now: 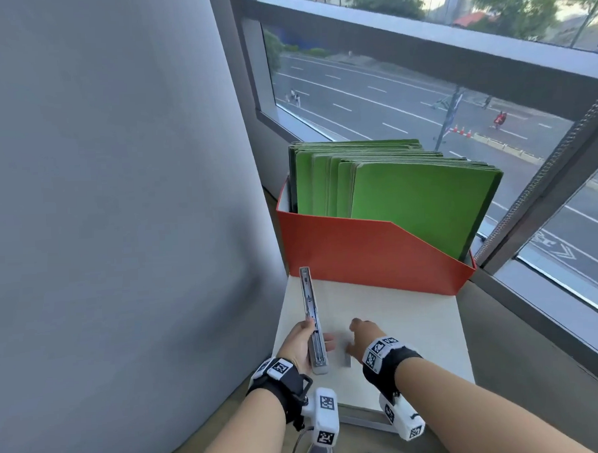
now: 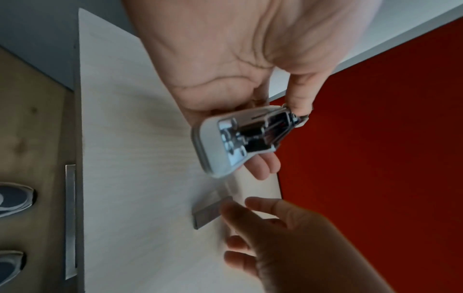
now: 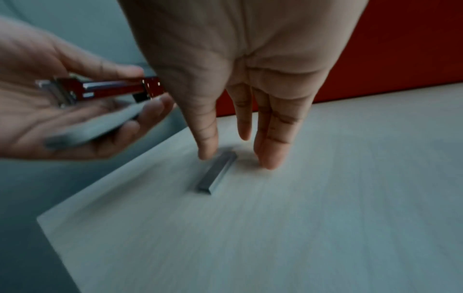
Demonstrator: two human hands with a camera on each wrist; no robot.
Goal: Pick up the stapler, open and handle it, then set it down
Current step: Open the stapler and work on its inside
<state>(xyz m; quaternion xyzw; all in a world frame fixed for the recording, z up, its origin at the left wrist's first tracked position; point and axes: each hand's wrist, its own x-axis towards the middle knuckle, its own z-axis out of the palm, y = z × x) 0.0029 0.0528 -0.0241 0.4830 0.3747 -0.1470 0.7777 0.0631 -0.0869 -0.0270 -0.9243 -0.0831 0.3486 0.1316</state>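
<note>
A grey-white stapler (image 1: 311,314) lies opened out long in my left hand (image 1: 301,341), above the left side of the white table (image 1: 398,324). The thumb presses its upper side and the fingers curl under it; the chrome staple channel (image 2: 253,136) faces up. My right hand (image 1: 356,342) reaches down to a short strip of staples (image 3: 217,172) lying on the table. Its fingers are straight: the thumb tip (image 3: 206,152) is beside the strip's far end and the other fingertips (image 3: 268,162) touch the table on the other side. The strip is not lifted.
A red file box (image 1: 367,254) full of green folders (image 1: 420,200) stands at the back of the table. A grey padded partition (image 1: 118,200) rises on the left and a window (image 1: 422,94) on the right. My shoes (image 2: 15,198) are below the table's near edge.
</note>
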